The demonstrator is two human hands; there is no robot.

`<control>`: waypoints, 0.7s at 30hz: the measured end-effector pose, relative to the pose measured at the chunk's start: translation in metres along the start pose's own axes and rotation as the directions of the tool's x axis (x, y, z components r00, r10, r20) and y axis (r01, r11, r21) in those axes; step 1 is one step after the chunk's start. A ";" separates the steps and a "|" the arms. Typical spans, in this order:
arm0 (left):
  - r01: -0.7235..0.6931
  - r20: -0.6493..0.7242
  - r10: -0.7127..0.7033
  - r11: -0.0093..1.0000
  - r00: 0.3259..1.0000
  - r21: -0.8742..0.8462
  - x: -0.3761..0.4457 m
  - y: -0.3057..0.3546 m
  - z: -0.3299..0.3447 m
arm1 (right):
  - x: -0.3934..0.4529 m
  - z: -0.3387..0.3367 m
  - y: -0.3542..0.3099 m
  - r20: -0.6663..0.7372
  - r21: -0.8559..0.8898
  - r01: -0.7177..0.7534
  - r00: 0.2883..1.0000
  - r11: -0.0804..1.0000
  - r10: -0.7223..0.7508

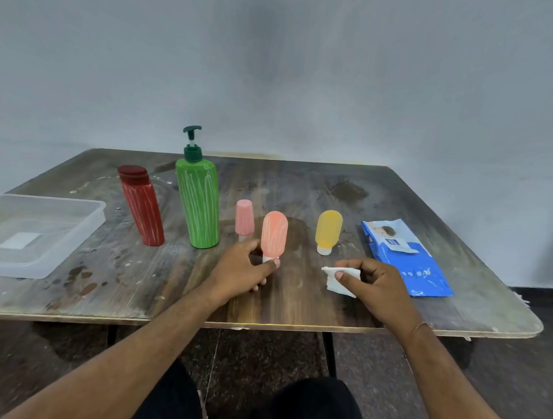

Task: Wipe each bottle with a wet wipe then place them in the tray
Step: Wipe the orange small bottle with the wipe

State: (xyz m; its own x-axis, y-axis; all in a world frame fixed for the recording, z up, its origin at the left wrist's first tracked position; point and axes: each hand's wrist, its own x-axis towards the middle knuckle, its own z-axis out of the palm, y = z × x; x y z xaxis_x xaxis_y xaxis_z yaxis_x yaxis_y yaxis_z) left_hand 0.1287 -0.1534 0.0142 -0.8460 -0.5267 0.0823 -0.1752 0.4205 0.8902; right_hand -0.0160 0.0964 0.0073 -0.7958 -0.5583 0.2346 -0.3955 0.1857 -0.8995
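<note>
Several bottles stand on the wooden table (297, 307). My left hand (241, 270) pinches the white cap end of a small orange bottle (274, 232) streaked with white marks, held upright cap down near the table's middle. My right hand (376, 283) grips a folded white wet wipe (335, 280) just to its right. Behind stand a small pink bottle (245, 217), a yellow bottle (328, 230), a tall green pump bottle (198, 200) and a red bottle (142, 207), the last two also marked with white streaks. A clear plastic tray (42, 232) lies at the left.
A blue wet wipe pack (405, 257) lies flat at the right, near the table's edge. The table top is stained and scuffed. A grey wall rises behind the table. My dark-clothed knees show below the front edge.
</note>
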 end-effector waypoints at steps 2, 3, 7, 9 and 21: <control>0.019 -0.001 -0.019 1.000 1.000 -0.025 -0.010 -0.006 -0.015 | -0.001 0.008 -0.006 0.006 0.059 -0.007 1.000 0.998 0.006; 0.025 -0.001 -0.025 0.999 1.000 -0.046 -0.014 -0.009 -0.022 | -0.001 0.015 -0.011 0.022 0.116 -0.008 1.000 0.993 0.005; 0.001 -0.028 -0.004 0.995 1.000 -0.099 -0.023 -0.020 -0.034 | 0.000 0.057 -0.030 0.097 0.255 0.023 0.994 0.967 -0.049; -0.038 -0.051 0.033 0.993 0.998 -0.114 -0.026 -0.023 -0.033 | 0.004 0.080 -0.037 0.077 0.210 0.103 0.990 0.972 -0.122; -0.114 -0.048 0.107 0.979 0.993 -0.170 -0.020 -0.035 -0.035 | 0.033 0.116 -0.030 -0.102 -0.365 0.494 0.821 0.789 -0.561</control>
State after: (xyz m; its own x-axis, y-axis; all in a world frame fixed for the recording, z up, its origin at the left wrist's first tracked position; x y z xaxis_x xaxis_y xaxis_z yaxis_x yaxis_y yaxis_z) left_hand 0.1692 -0.1839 -0.0032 -0.8346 -0.5137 0.1989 0.0106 0.3461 0.9381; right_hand 0.0226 -0.0209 -0.0006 -0.4783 -0.4802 0.7352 -0.8726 0.1658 -0.4594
